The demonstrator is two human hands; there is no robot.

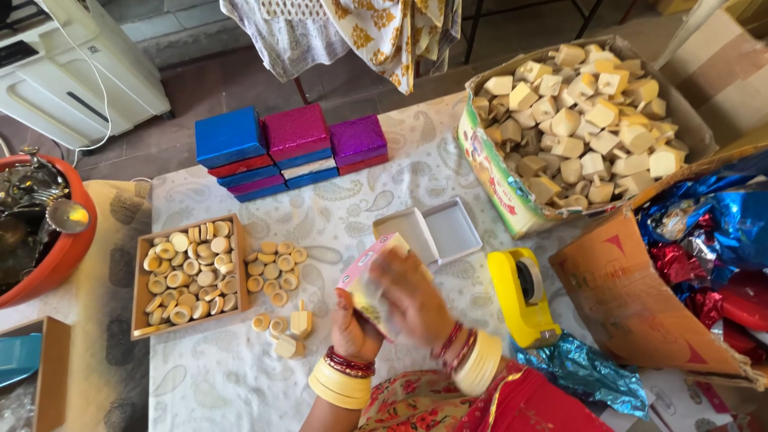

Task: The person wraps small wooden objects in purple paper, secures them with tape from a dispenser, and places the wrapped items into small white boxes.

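A person's left hand (352,324) and right hand (412,298) close together around a small pink-edged cardboard box (370,276) just above the near middle of a paisley-print tablecloth (352,216), the left hand cupping the box from below and the right hand wrapped over its top face; motion blur hides the exact finger placement. The box looks light and thin-walled, likely to dent if squeezed on its broad faces, so a hold along its stiffer edges and corners seems the safer grip. Just beyond the hands lies an open white box (436,230), its 2 halves side by side. To the right, close to the right wrist, stands a yellow tape dispenser (522,298), and beyond it a large carton (512,200) heaped with pale wooden blocks (580,120). To the left, a shallow wooden tray (138,308) holds pale wooden discs (190,272), with more discs (276,268) loose on the cloth beside it and a few small wooden pieces (292,332) near the left wrist. At the far edge, glittery gift boxes (292,148) in blue, pink and purple sit in 3 stacks. Crumpled blue and red foil (712,240) fills the right side, and an orange bowl (68,248) of metal items sits at far left.
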